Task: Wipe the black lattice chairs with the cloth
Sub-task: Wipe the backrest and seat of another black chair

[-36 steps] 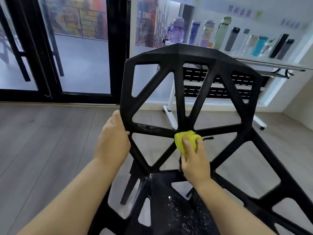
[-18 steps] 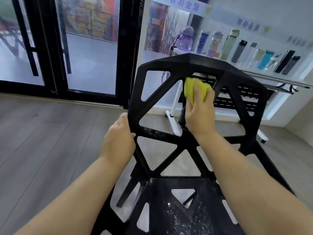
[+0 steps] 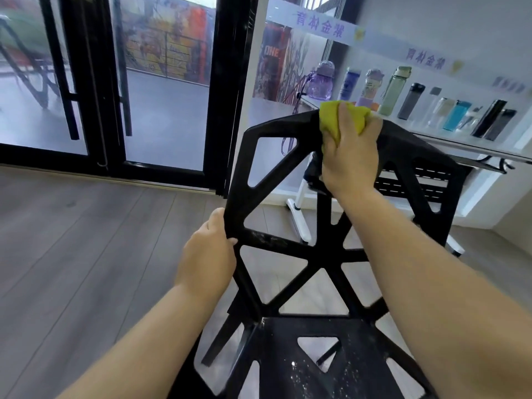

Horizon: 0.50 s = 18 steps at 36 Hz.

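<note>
Black plastic chair (image 3: 290, 249), lattice pattern: stands on the floor directly in front of the person, backrest upright and facing the camera, seat (image 3: 331, 367) at the bottom of the view. White flecks on the seat and on the horizontal bar of the backrest near the left edge.

Yellow-green cloth (image 3: 329, 122): bunched over the top rail of the backrest, near its middle, under the right hand.

Right hand (image 3: 351, 159): fingers curled over the cloth, gripping it and pressing it against the top rail; forearm crosses in front of the right half of the backrest.

Left hand (image 3: 205, 263): grips the left edge of the backrest at mid-height, thumb on the front face, fingers wrapped behind the frame out of sight.

Floor (image 3: 86, 254): grey wood-look planks.

Doors (image 3: 161, 110): black frames, glass panes, behind and left of the chair.

Worktop (image 3: 460, 143): white, behind the chair on the right, on a white leg (image 3: 299, 214). Carries a row of drinking bottles (image 3: 394, 90), among them a purple one, a green one, a teal one and several dark ones, all upright.
</note>
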Each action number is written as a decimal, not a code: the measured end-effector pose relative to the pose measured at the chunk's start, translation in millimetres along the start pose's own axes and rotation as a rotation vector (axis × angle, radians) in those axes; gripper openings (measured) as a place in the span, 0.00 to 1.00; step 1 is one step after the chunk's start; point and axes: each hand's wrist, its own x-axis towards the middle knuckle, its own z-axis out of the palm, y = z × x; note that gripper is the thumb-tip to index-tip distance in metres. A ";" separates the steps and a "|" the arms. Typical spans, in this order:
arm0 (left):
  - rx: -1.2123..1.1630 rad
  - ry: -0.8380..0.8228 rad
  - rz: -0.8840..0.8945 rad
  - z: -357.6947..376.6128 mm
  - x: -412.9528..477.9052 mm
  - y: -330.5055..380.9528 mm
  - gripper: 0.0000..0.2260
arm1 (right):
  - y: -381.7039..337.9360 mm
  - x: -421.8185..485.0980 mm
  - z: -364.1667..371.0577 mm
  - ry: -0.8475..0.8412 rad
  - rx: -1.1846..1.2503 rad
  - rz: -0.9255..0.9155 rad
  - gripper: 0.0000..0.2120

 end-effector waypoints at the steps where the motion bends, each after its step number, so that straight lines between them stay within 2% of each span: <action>1: 0.001 0.002 -0.008 -0.5 0.3 0.7 0.13 | -4.1 5.5 1.1 -0.010 -0.015 0.008 0.23; 4: 0.008 -0.003 -0.029 -1.3 1.6 2.0 0.12 | -11.5 -8.3 7.2 -0.026 -0.011 -0.020 0.24; 9: -0.008 -0.023 -0.025 -1.0 2.8 2.6 0.12 | -20.9 -87.9 29.3 -0.146 0.052 -0.418 0.27; 13: -0.028 -0.005 -0.024 -2.7 3.2 0.1 0.12 | -21.4 -102.7 26.5 -0.226 0.103 -0.570 0.31; 15: -0.035 -0.002 -0.020 -3.2 2.4 -1.1 0.13 | -16.2 -89.1 20.4 -0.222 0.028 -0.656 0.30; 16: -0.040 -0.008 -0.020 -3.3 1.7 -1.4 0.13 | -13.9 -78.5 16.5 -0.211 -0.009 -0.655 0.28; 18: -0.054 -0.021 -0.029 -2.8 1.0 -1.5 0.12 | -11.3 -52.2 9.2 -0.137 -0.023 -0.528 0.26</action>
